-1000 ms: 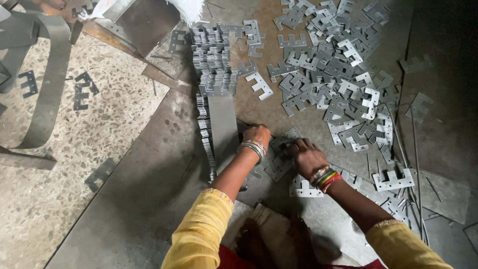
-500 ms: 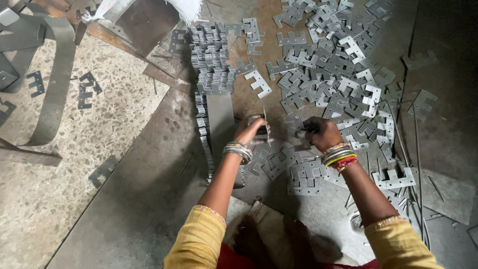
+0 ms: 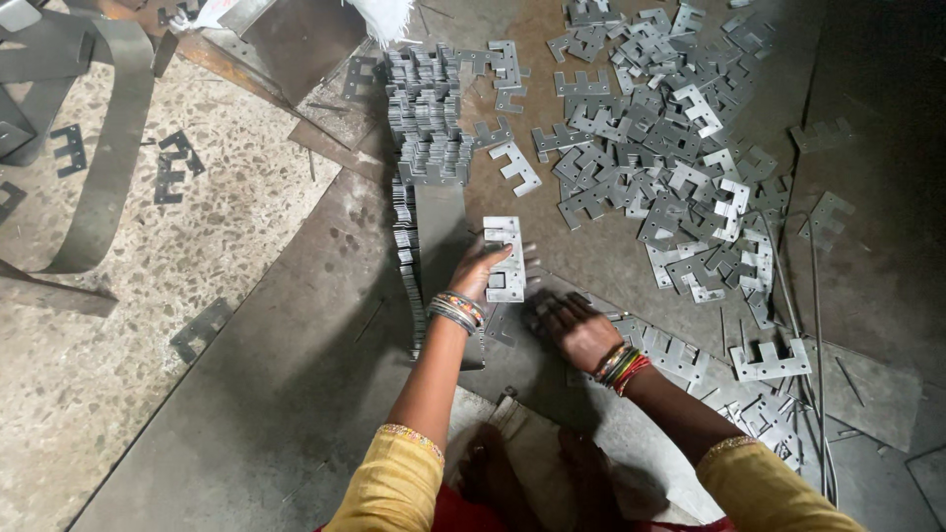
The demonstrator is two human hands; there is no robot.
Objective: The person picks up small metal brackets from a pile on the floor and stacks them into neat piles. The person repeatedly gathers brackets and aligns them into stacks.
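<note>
Dozens of flat E-shaped steel stampings lie scattered over the metal floor sheet [image 3: 296,394], and the landmark to read them by is the long stacked row of stampings [image 3: 426,128] that runs up the middle. Just right of that row's near end, the left hand [image 3: 483,276] pinches a small stack of plates [image 3: 505,258] between thumb and fingers, raised slightly above the sheet. Further right of the row and a little nearer the person, the right hand [image 3: 576,330] lies palm down with fingers spread over loose pieces, gripping nothing that I can see. The loose heap of stampings [image 3: 670,158] lies well to the right of the row. The thin pinched stack could fan out or slip, since only its lower end is gripped; sharp stamped edges could nick bare fingers; and a careless placement could knock the tightly packed row over sideways.
</note>
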